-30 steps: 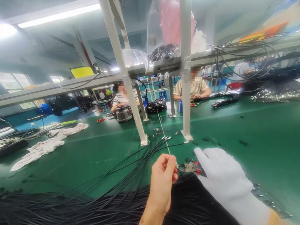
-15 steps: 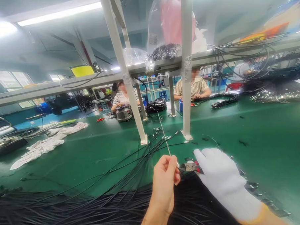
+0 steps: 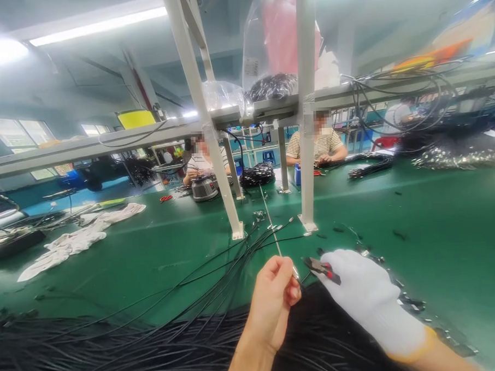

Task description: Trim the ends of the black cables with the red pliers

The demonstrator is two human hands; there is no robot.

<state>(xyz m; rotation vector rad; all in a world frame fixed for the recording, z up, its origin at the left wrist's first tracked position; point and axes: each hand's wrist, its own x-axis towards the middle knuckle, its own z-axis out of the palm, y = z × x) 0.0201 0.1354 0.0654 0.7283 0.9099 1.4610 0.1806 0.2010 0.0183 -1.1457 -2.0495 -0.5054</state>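
Note:
My bare left hand (image 3: 274, 293) pinches a black cable close to its shiny metal end (image 3: 295, 272), which pokes out past the thumb. In a white glove with a yellow cuff, my right hand (image 3: 361, 298) is closed around red-handled cutting pliers (image 3: 319, 267). Their jaws lie just right of the cable end, apart from it. Under both hands spreads a thick heap of black cables (image 3: 156, 348). Several loose cables (image 3: 230, 257) run from the heap toward the middle of the green table, metal tips at the far end.
White frame posts (image 3: 308, 194) stand on the green table (image 3: 417, 216) and carry a shelf. Dark scraps (image 3: 417, 304) lie along the right. A white cloth (image 3: 75, 239) is at the left. Two people sit across the table, near a cable coil (image 3: 257, 174).
The pliers have drawn back from the cable end, and their jaws have turned up and away. My left hand has barely moved; more of the metal end shows.

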